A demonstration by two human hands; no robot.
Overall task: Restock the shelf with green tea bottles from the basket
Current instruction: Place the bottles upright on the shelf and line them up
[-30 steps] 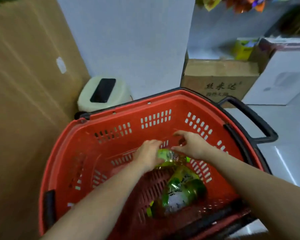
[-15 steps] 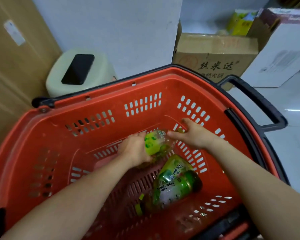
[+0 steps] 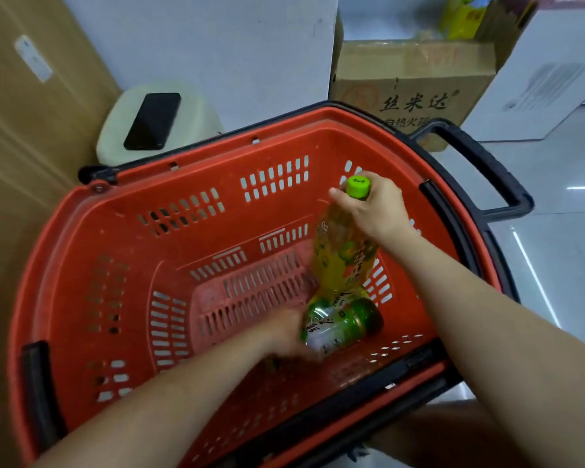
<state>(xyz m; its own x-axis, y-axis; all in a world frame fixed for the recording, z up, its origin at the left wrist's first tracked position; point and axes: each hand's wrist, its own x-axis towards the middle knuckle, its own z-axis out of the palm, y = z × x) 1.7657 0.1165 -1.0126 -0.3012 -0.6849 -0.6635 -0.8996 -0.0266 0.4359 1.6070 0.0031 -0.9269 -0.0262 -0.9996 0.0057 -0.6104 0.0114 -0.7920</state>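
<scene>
A red plastic basket [image 3: 122, 251] fills the head view. My right hand [image 3: 377, 211] grips the neck of a green tea bottle [image 3: 343, 261] just under its bright green cap, holding it upright inside the basket at the right. A second green tea bottle [image 3: 343, 324] lies on its side on the basket floor below it. My left hand [image 3: 286, 332] is down at the lying bottle's left end, blurred; it touches the bottle, but how its fingers lie is unclear.
A black basket handle [image 3: 480, 170] sticks out at the right. Behind the basket stands a cream bin [image 3: 196, 113] with a black phone [image 3: 153, 120] on top, a brown carton [image 3: 409, 86], a white box [image 3: 547, 79] and a cardboard sheet [image 3: 24, 136] at left.
My right hand has raised one bottle upright by its neck. My left hand let go of it and dropped to the bottle lying on the basket floor.
</scene>
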